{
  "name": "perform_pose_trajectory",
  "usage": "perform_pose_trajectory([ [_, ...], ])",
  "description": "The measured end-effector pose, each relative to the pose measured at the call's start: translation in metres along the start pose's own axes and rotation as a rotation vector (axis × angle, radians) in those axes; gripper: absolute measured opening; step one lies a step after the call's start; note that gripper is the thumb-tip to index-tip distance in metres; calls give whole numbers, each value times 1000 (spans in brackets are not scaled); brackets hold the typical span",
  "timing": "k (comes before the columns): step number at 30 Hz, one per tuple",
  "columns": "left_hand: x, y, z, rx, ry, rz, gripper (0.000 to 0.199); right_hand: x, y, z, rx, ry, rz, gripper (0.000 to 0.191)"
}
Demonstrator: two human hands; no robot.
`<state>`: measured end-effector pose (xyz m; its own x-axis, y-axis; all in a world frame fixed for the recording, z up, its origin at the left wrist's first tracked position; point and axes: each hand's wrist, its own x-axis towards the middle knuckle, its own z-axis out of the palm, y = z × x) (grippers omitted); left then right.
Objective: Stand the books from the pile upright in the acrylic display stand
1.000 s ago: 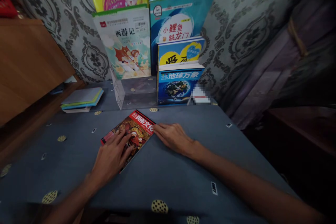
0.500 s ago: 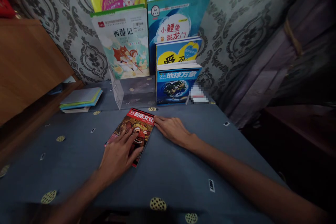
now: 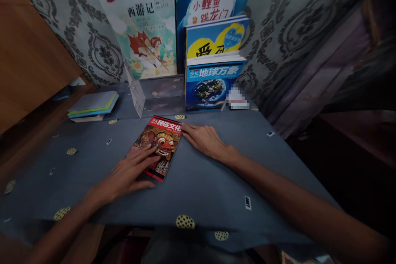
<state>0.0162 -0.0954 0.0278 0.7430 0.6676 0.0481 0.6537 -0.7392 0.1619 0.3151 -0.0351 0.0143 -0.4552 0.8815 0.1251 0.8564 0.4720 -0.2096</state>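
A red book (image 3: 165, 142) with a mask picture lies flat on the blue-grey tablecloth (image 3: 198, 181). My left hand (image 3: 128, 173) rests with spread fingers on the book's lower left part, its thumb on the cloth. The fingertips of my right hand (image 3: 202, 138) touch the book's upper right corner; those fingers lie extended close together. Behind the book stands a clear acrylic rack (image 3: 161, 103). It holds a blue book with a globe (image 3: 207, 88), a yellow and blue book (image 3: 213, 41) and a green-topped white book (image 3: 148, 29).
A small stack of thin books or notebooks (image 3: 94, 105) lies at the back left, near a wooden cabinet (image 3: 34, 62). A pixelated white item (image 3: 237, 100) sits right of the rack. Patterned wallpaper and a curtain (image 3: 315, 66) are behind.
My left hand has slid left and down across the cover, uncovering more of the mask picture. My right hand stays at the corner. The view has tilted lower and closer.
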Motion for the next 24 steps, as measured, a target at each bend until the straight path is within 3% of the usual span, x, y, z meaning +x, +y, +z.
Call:
perform_pose_trajectory([
  [5,6,-3,15,72,113,18,50,6,0,0,-17,-19,-7,34],
  [12,5,-4,26,141,209,76,47,2,-2,3,11,-18,-17,36],
  [19,6,-5,23,46,293,98,36,-13,-22,22,404,106,-272,35],
  [24,6,-8,26,-2,345,135,33,-23,-36,28,597,129,-343,34],
])
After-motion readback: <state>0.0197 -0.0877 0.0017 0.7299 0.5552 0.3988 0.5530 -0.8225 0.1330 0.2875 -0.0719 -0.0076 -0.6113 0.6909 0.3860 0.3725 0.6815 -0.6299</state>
